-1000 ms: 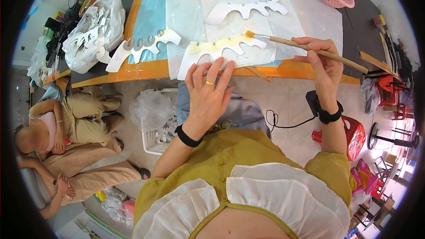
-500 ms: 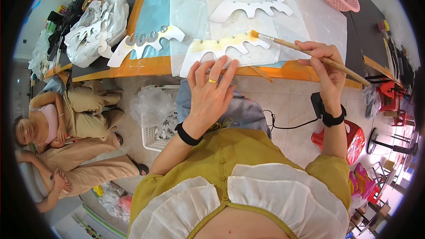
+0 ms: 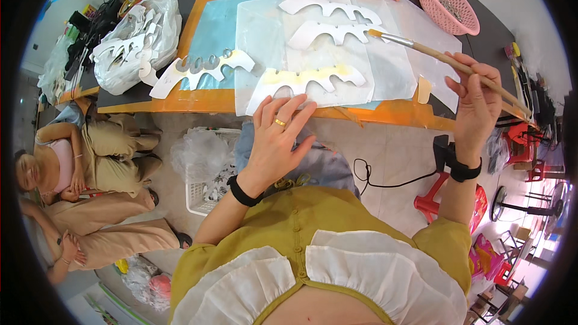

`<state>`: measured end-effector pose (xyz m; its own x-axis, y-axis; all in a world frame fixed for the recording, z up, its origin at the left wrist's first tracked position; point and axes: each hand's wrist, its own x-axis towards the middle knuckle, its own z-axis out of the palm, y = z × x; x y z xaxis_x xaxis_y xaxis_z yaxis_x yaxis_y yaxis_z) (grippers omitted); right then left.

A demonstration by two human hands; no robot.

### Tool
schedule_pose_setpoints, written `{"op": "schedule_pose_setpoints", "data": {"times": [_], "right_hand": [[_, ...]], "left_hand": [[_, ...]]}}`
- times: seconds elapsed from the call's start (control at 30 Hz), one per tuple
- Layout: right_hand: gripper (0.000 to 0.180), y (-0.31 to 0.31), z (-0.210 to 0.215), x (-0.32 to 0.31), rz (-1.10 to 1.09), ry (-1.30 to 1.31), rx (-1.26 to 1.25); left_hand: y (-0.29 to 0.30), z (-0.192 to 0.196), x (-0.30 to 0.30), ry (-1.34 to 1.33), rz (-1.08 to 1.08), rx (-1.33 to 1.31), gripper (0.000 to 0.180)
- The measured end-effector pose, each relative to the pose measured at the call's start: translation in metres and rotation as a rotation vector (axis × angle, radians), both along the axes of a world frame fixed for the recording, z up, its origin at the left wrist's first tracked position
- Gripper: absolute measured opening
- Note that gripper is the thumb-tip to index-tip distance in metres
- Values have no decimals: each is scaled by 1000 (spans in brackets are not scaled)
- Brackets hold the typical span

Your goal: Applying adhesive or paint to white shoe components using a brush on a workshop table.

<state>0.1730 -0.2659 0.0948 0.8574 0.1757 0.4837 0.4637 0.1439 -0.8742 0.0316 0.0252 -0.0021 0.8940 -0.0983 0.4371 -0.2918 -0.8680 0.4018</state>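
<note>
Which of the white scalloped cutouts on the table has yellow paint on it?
The scalloped cutout nearest the table's front edge, just beyond the left hand. It shows yellow along its top; the other cutouts remain plain white.

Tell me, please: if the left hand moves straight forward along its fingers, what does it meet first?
Probably the white scalloped cutout with yellow paint; the left hand's fingertips already reach its near edge.

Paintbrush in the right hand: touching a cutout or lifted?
Lifted. The right hand holds the paintbrush with bristles hanging just off the middle white cutout.

Head camera looking down.
It is facing steeply downward from close above the table edge (image 3: pixel 385 117).
</note>
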Motion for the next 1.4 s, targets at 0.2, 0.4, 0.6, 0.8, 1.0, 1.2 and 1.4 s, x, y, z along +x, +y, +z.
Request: {"op": "schedule_pose_setpoints", "data": {"times": [0.2, 0.4, 0.6, 0.8, 1.0, 1.2, 1.4], "right_hand": [[25, -8, 50, 41, -43, 43, 27], [23, 49, 100, 107, 127, -148, -96], [11, 152, 101, 141, 143, 53, -201], [15, 205, 54, 191, 280, -53, -320], [17, 224, 40, 190, 228, -108, -487], [20, 214, 36, 200, 182, 26, -244], [26, 198, 28, 201, 87, 112, -118]], "left_hand": [[20, -2, 4, -242, -46, -357, 32], [49, 54, 30, -31, -34, -514, 25], [66, 81, 92, 631, -28, -838, 31], [68, 51, 137, 725, -62, -684, 33], [73, 34, 135, 597, -108, -662, 36], [90, 44, 115, 553, -14, -579, 37], [101, 47, 104, 521, 12, -513, 35]]}}
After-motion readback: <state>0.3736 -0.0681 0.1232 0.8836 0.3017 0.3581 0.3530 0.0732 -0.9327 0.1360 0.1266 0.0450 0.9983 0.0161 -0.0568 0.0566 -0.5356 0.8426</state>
